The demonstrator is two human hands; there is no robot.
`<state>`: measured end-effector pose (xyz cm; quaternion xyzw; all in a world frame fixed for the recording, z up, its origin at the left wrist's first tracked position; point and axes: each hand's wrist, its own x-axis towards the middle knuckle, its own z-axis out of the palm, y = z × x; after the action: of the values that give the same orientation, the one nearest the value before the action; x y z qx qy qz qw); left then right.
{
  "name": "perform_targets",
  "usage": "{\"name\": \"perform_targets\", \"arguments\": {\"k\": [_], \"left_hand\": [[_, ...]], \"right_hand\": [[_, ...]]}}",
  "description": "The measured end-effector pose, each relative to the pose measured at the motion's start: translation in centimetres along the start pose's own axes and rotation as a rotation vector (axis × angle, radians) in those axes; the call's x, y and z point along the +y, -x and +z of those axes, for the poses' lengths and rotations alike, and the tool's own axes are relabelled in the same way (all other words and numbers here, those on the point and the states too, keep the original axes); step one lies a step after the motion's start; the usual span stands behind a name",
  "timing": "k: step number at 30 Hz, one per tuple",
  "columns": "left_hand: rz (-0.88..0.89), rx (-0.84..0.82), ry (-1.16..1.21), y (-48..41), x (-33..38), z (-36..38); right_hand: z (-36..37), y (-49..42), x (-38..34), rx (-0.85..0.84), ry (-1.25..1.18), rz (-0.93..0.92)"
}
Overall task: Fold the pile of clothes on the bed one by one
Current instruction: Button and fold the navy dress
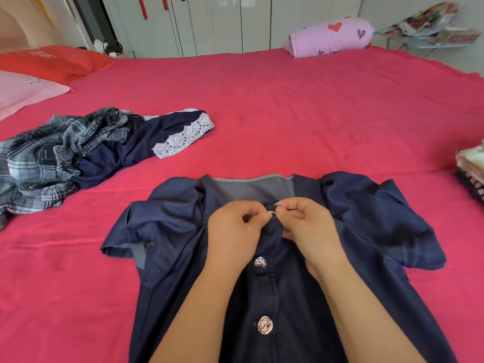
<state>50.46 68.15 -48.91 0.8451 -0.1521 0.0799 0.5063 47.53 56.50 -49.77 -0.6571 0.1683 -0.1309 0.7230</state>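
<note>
A dark navy short-sleeved dress point(366, 231) lies front up on the pink-red bed point(288, 113), neckline away from me, with silver buttons down its placket. My left hand point(233, 231) and my right hand point(309, 226) meet at the top of the placket just under the neckline. Both pinch the fabric edges there around a small dark fastening. A loose pile lies at the left: a grey plaid garment point(49, 158) and a navy garment with white lace trim point(146, 137).
A red pillow point(52, 61) and a pink pillow point(23, 90) lie at the far left. A rolled lilac garment with hearts point(332, 36) rests at the far edge. A stack of folded clothes point(471, 169) sits at the right edge. White wardrobe doors stand behind.
</note>
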Motion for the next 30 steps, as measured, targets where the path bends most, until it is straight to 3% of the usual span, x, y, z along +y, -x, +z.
{"name": "perform_targets", "arguments": {"k": [3, 6, 8, 11, 13, 15, 17, 19, 21, 23, 27, 28, 30], "left_hand": [[-0.255, -0.011, 0.266, -0.4, -0.1, 0.6], [-0.465, -0.046, 0.43, -0.8, -0.5, 1.3], [-0.413, 0.008, 0.267, -1.7, -1.2, 1.0], [-0.139, 0.093, -0.086, -4.3, -2.2, -1.1], [0.012, 0.09, -0.407, -6.4, -3.4, -2.8], [0.057, 0.014, -0.766, -8.0, -5.0, -4.2], [-0.069, -0.162, -1.014, -9.0, -6.6, -5.4], [-0.196, -0.29, -1.06, -9.7, -8.1, -6.5], [-0.141, -0.281, -0.981, -10.2, -9.1, -7.4], [-0.045, -0.157, -0.922, -11.0, -9.2, -8.3], [0.079, 0.207, -0.948, -14.0, -8.2, -10.7], [0.085, 0.254, -0.949, -14.7, -7.9, -11.1], [0.019, 0.196, -0.994, -15.4, -7.6, -10.9]], "right_hand": [[0.4, -0.1, 0.2, 0.007, 0.043, -0.064], [0.4, -0.4, 0.2, -0.003, 0.391, -0.206], [0.1, -0.8, 0.3, -0.023, 0.595, -0.265], [-1.4, -2.3, -0.6, 0.053, 0.79, -0.377], [-2.6, -4.3, -1.6, 0.077, 1.05, -0.438], [-4.1, -6.7, -2.2, 0.054, 1.445, -0.37], [-5.8, -8.3, -2.6, -0.012, 1.716, -0.148], [-6.9, -9.1, -2.6, -0.078, 1.793, -0.026], [-7.5, -9.6, -2.5, -0.075, 1.813, -0.118], [-7.9, -10.4, -3.1, 0.018, 1.744, -0.233], [-8.1, -13.2, -5.2, 0.226, 1.569, -0.292], [-8.1, -13.9, -5.5, 0.265, 1.569, -0.3], [-7.5, -14.6, -5.3, 0.278, 1.594, -0.266]]}}
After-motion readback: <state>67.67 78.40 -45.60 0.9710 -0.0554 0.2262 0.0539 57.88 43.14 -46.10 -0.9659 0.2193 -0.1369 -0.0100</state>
